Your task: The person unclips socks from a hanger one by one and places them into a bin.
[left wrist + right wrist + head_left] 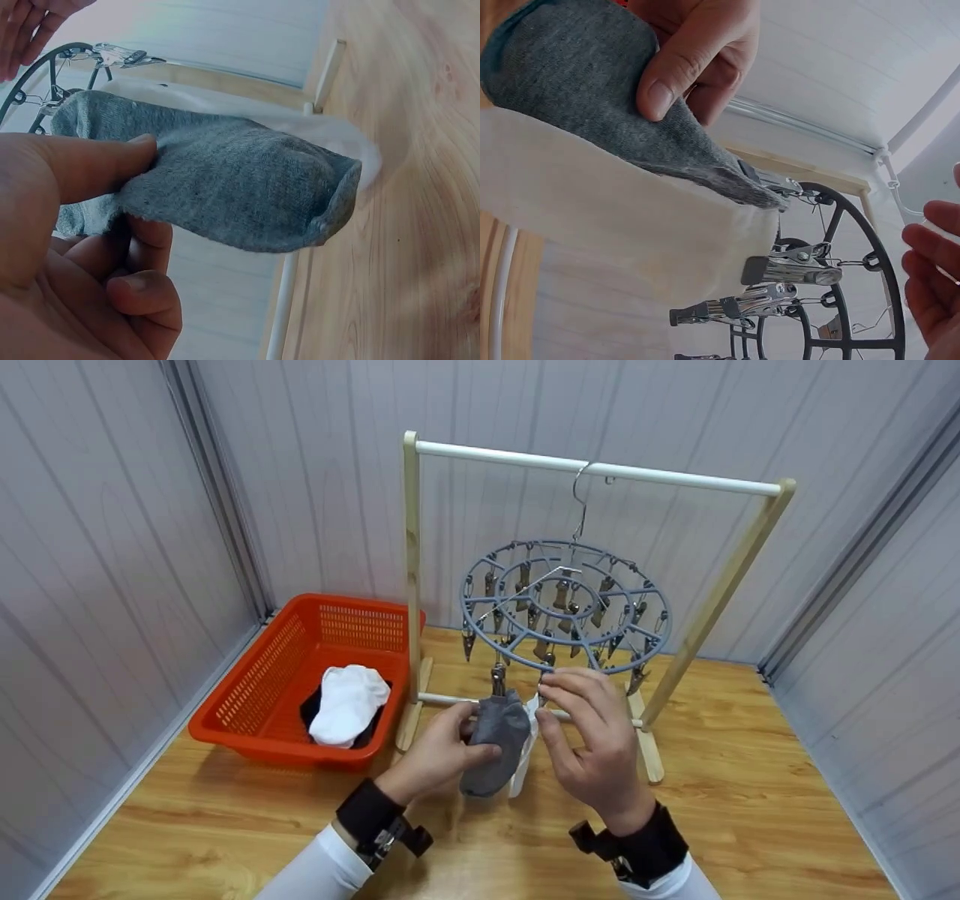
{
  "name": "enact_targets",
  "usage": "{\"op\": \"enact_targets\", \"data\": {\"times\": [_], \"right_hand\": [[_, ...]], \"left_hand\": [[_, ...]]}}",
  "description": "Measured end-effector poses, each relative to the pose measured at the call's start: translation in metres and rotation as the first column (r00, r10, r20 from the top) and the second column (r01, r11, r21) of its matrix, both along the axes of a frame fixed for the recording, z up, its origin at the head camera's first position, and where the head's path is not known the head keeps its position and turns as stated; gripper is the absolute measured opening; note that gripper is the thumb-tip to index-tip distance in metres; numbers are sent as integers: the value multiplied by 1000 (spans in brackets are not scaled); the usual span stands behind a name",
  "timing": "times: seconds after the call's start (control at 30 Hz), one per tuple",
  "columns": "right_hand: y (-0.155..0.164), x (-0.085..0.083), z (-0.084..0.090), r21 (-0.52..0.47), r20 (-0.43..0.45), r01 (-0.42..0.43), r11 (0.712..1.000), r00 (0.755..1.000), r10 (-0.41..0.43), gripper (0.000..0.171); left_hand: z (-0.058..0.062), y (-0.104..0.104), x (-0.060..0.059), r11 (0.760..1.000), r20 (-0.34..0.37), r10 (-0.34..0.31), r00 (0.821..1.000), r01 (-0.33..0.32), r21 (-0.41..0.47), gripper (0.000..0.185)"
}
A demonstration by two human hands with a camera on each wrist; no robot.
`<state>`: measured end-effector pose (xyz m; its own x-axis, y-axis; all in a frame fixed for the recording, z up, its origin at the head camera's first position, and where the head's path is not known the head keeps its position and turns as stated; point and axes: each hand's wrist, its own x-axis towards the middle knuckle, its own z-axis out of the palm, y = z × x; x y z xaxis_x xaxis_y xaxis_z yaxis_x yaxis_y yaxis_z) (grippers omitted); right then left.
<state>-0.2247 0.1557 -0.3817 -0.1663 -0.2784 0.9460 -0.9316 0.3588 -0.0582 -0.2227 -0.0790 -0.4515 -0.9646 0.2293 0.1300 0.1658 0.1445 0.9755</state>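
An orange basket with a white sock is set leftmost on the desk. The grey sock, clipped under the round peg hanger, is pinched by the left hand, apparently to steady it. The right hand is held beside the clips, its grip loose around nothing.

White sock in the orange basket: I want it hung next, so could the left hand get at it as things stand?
Probably not at once: the left hand grips the grey sock. The white sock lies uncovered in the open basket.
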Motion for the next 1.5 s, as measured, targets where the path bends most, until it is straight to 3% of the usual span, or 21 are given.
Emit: {"op": "enact_targets", "data": {"times": [0.13,0.23,0.4,0.6,0.83,1.23,1.37,1.5], "right_hand": [[-1,-1,-2,66,4,-50,997,999,49,24],[-1,-4,-7,138,58,-53,989,997,45,26],[1,-5,-15,191,185,13,981,982,-49,33],[-1,-5,-18,195,314,72,978,940,-132,40],[-3,-4,-18,193,486,120,974,850,-201,43],[-3,-10,-20,72,746,84,994,657,-110,43],[-2,-11,-20,41,778,79,996,623,-82,35],[-2,-12,-19,-8,784,83,997,619,-45,28]], "left_hand": [[0,-2,1,999,-14,-39,999,39,17,57],[-1,-3,1,997,-22,-69,997,69,18,56],[-1,-2,3,995,-25,-104,994,104,-6,52],[1,2,6,991,-53,-114,992,110,-72,40],[4,3,7,989,-30,-122,992,119,-94,46],[4,5,8,984,-60,-135,989,127,-121,37],[4,5,8,981,-76,-142,987,130,-141,34],[5,5,9,979,-85,-153,985,140,-147,33]]}}
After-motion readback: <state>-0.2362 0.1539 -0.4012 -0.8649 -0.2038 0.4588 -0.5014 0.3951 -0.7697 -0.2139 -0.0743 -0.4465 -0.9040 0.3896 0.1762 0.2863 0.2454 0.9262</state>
